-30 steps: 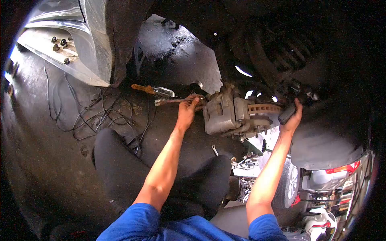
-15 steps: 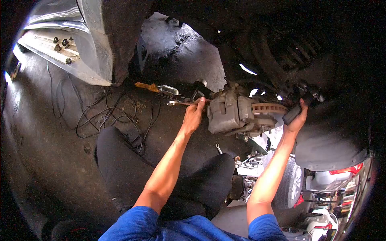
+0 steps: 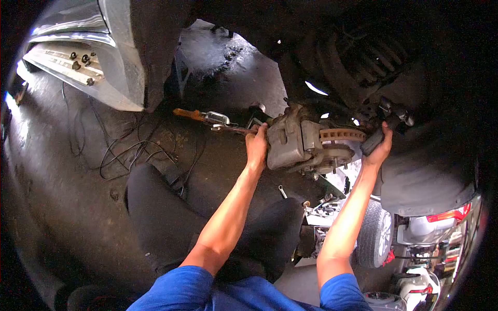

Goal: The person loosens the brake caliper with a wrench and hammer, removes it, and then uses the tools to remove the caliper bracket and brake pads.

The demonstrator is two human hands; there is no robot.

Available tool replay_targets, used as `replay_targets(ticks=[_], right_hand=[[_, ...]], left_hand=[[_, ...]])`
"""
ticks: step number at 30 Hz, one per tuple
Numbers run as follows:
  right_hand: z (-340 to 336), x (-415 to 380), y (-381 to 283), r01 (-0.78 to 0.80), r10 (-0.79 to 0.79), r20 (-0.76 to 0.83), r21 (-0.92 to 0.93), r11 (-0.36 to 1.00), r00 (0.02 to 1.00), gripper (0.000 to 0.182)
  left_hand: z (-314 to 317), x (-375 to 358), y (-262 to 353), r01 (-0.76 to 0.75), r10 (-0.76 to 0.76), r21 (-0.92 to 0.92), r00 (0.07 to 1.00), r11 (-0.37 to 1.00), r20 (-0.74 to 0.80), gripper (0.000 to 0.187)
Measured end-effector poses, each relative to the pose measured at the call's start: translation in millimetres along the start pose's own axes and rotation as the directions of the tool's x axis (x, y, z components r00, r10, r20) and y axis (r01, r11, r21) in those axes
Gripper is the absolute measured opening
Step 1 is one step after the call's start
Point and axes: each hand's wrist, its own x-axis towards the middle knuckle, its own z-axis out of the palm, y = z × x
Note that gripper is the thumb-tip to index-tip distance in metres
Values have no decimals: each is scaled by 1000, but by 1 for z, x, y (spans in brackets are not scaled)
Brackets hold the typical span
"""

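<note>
A grey brake caliper sits over the brake disc, with the studded hub below it. At the caliper's left side my left hand is closed on a wrench, whose free end points left. Right of the disc, my right hand wraps round the dark handle of what looks like an impact wrench. Its metal head is in shadow under the wheel arch, and where it meets the car is hard to see.
An orange-handled work lamp and a loose cable lie on the floor to the left. Small dark parts rest on the sill. Another wrench, tools and a wheel are at lower right. A dark liner hangs at right.
My left hand has shifted slightly right and up against the caliper, and the wrench's free end has risen. My right hand has moved a little left and up with its tool.
</note>
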Motion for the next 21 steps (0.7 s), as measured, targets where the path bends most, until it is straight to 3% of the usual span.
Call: replay_targets(ticks=[3, 4, 7, 8, 9, 11, 13, 15, 16, 17, 20, 21], right_hand=[[13, -5, -13, 9, -11, -26, -94, 996, 1000, 45], [16, -9, -18, 13, -19, -34, -145, 989, 999, 45], [10, -10, -36, 188, -134, 135, -583, 790, 982, 42], [31, -34, -60, 209, -191, 90, -544, 813, 977, 36], [41, -52, -81, 142, -112, 94, -443, 885, 989, 33], [89, -111, -122, 34, -29, 139, -31, 999, 990, 32], [106, -154, -136, -96, 41, 342, 145, 985, 939, 32], [120, -198, -126, -237, 180, 289, 179, 955, 940, 32], [126, -216, -115, -290, 244, 304, 116, 950, 921, 32], [131, -231, -101, -342, 310, 313, 52, 938, 898, 33], [142, -258, -48, -508, 504, 315, -77, 858, 804, 31], [144, -265, -32, -548, 564, 277, -140, 825, 778, 30]], left_hand=[[5, -10, 4, 46, -54, -144, 997, 988, -52, 32], [2, -8, 3, 101, -104, -192, 995, 976, -5, 33], [0, -9, 3, 151, -152, -147, 988, 978, 1, 38], [0, 10, -21, 40, -51, -148, 996, 988, -70, 45], [0, 14, -24, 17, -28, -114, 995, 993, -94, 45], [-1, 15, -28, -15, 10, -36, 991, 999, -136, 45], [2, -2, -16, -7, 8, 8, 988, 1000, -157, 39], [1, -18, -14, -66, 72, 49, 987, 997, -141, 37], [-2, -7, -39, -80, 71, -76, 990, 994, -120, 37], [5, -36, -12, -168, 156, -61, 975, 984, -160, 27], [-6, -38, -20, -250, 253, 85, 967, 964, -28, 26], [-10, -33, -31, -297, 296, 20, 955, 955, 30, 29]])
